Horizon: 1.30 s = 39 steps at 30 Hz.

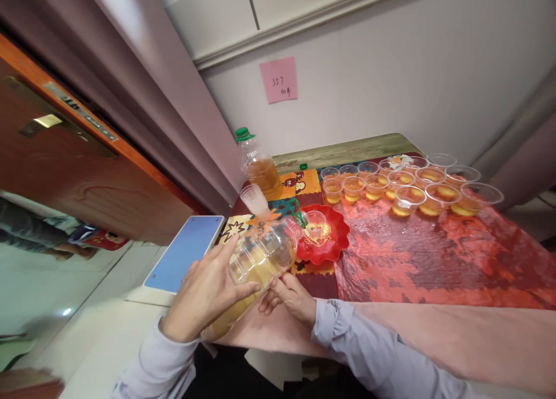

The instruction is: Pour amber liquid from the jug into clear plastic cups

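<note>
A large clear plastic bottle (263, 261) of pale yellow drink lies tilted in front of me, its neck towards a red scalloped plate (336, 245). My left hand (212, 286) is wrapped round the bottle's near side, thumb across it. At its right side, my right hand (295, 297) has its fingers curled against the bottle. A green loop handle (297, 213) shows at the bottle's neck. On the red plate stands a clear plastic cup (315, 220), just past the bottle's mouth; whether liquid is flowing I cannot tell.
Several clear cups (401, 199) with amber drink stand in rows at the back right. Behind the bottle are a green-capped jug (263, 173), a stack of cups (254, 200) and a green cap (303, 167). A blue-topped stool (185, 251) is at left, near a wooden door (78, 173).
</note>
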Tool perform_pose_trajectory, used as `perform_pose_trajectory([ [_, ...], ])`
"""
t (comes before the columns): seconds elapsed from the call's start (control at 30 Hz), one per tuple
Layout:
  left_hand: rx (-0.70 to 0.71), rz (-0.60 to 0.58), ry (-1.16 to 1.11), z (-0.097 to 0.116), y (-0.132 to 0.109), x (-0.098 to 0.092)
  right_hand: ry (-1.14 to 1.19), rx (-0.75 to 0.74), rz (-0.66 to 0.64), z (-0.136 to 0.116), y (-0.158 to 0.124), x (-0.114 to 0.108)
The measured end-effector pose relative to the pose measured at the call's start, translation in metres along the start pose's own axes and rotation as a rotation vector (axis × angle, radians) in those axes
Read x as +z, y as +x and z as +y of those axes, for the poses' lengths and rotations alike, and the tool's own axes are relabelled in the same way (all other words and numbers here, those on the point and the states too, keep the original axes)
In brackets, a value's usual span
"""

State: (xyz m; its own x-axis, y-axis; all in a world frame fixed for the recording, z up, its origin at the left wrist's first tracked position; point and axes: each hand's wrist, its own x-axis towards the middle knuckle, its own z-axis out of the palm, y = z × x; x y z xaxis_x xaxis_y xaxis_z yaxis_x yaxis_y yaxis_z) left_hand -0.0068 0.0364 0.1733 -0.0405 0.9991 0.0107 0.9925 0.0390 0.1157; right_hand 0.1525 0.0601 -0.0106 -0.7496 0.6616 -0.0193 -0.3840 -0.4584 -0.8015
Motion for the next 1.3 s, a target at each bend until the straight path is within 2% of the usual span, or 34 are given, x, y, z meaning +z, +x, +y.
perform_pose_trajectory([
  [0.1, -0.015, -0.059, 0.010, -0.001, 0.001, -0.002, 0.008, 0.011, -0.021, 0.001, 0.000, 0.000],
  [0.5, 0.034, -0.017, 0.070, 0.006, 0.007, -0.007, -0.008, -0.014, -0.006, 0.004, 0.002, -0.002],
  [0.8, -0.039, -0.084, 0.087, 0.020, 0.013, -0.018, 0.000, -0.033, 0.002, -0.004, 0.002, -0.001],
  [0.97, 0.030, -0.065, 0.087, 0.015, 0.015, -0.015, 0.009, -0.029, 0.006, -0.004, 0.002, -0.001],
  [1.3, 0.009, -0.057, 0.106, 0.013, 0.015, -0.012, 0.009, -0.013, 0.018, -0.006, 0.002, 0.000],
])
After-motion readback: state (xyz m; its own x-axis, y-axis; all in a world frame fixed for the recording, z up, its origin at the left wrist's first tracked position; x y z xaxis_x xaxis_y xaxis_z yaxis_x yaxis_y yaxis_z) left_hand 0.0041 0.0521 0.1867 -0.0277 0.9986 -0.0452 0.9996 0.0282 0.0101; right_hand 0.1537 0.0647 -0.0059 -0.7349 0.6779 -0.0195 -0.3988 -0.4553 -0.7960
